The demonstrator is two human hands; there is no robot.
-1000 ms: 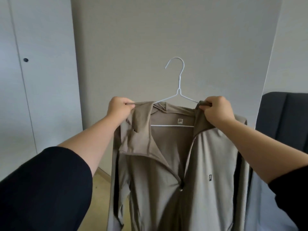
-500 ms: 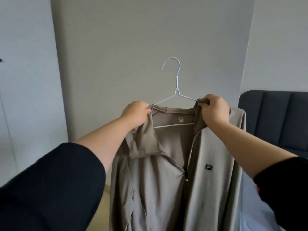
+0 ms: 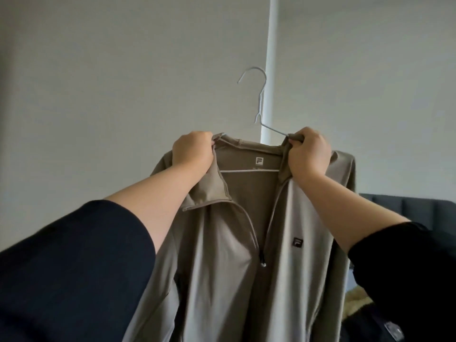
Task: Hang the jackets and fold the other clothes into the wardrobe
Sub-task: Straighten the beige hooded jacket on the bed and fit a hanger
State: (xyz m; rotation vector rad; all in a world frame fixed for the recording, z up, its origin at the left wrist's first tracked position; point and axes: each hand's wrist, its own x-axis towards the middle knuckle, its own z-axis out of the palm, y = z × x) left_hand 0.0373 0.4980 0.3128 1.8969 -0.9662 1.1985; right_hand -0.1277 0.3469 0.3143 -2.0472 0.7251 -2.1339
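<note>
Beige jacket (image 3: 222,255) is held up at its collar, gripped by left hand (image 3: 192,154) and right hand (image 3: 308,154), so it sits squarely on the white hanger (image 3: 260,99)

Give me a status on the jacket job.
Done: the white wire hanger sits inside the beige zip-up jacket. In hand: left hand and right hand grip its collar. Left: hooking it in the wardrobe, not in view; a cream fleecy garment lies lower right.
</note>
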